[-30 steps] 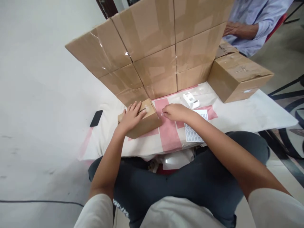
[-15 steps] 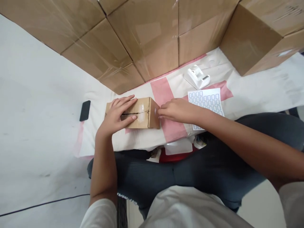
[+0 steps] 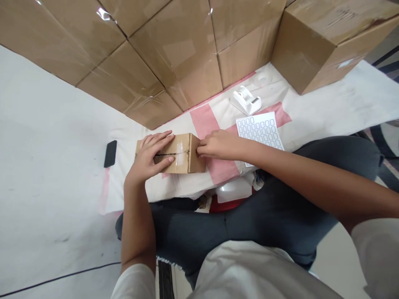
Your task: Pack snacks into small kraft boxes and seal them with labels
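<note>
A small cardboard box (image 3: 182, 164) lies on the pink and white cloth, a dark seam along its top and clear tape near its right edge. My left hand (image 3: 151, 155) rests flat across the left part of the top, fingers stretched and thumb apart. At the box's right end is my right hand (image 3: 213, 145), its fingers bent and pressed together against that face. Whatever is between those fingertips, if anything, is hidden. Just right of that hand, partly under the forearm, lies a white sheet of blue-outlined labels (image 3: 260, 126).
Behind the cloth (image 3: 221, 172) stand large stacked cartons (image 3: 174, 54), with another carton (image 3: 302, 54) at the right. A white tape dispenser (image 3: 246, 101) sits beyond the label sheet. A black phone (image 3: 110, 153) lies at the left edge by the white wall.
The view has shifted slightly, so things appear a little further left. My right hand's fingertips now cover the shiny patch on the box's end face. My left hand stays on the box.
</note>
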{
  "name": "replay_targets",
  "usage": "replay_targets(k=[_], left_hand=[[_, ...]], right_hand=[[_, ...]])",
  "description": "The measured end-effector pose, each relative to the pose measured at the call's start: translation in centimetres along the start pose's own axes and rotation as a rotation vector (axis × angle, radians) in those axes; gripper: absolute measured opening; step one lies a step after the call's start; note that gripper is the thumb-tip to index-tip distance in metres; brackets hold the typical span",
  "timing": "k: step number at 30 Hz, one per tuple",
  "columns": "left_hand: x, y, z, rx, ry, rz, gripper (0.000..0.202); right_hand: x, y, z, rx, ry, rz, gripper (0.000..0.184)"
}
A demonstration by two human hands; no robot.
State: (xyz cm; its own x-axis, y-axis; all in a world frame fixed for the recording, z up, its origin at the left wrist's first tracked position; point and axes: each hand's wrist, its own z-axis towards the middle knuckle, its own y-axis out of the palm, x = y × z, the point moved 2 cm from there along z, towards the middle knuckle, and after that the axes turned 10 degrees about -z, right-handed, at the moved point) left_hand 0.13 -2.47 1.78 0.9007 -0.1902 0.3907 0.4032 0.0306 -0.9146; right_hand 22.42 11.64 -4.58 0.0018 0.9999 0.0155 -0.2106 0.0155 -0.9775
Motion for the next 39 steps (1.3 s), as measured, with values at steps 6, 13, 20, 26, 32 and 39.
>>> replay_targets(k=[6, 13, 20, 26, 32, 39], left_hand=[[0.0, 0.1, 0.1, -0.006, 0.01, -0.002, 0.063], [0.2, 0.1, 0.0, -0.009, -0.014, 0.017, 0.064], [0.5, 0.2, -0.1, 0.001, 0.031, 0.033, 0.06], [0.5, 0.2, 0.0, -0.008, 0.03, 0.05, 0.061], [0.5, 0.3, -0.1, -0.012, 0.019, 0.054, 0.062], [0.5, 0.2, 0.0, -0.011, 0.041, 0.048, 0.062]], right_hand=[[-0.4, 0.1, 0.1, -0.019, -0.015, -0.01, 0.023], [-0.7, -0.1, 0.2, -0.049, 0.02, -0.026, 0.025], [-0.6, 0.3, 0.1, 0.02, 0.027, -0.05, 0.025], [-0.5, 0.3, 0.0, 0.046, 0.035, -0.044, 0.023], [0.0, -0.2, 0.1, 0.003, 0.12, -0.022, 0.033], [0.6, 0.0, 0.1, -0.005, 0.297, 0.022, 0.06]])
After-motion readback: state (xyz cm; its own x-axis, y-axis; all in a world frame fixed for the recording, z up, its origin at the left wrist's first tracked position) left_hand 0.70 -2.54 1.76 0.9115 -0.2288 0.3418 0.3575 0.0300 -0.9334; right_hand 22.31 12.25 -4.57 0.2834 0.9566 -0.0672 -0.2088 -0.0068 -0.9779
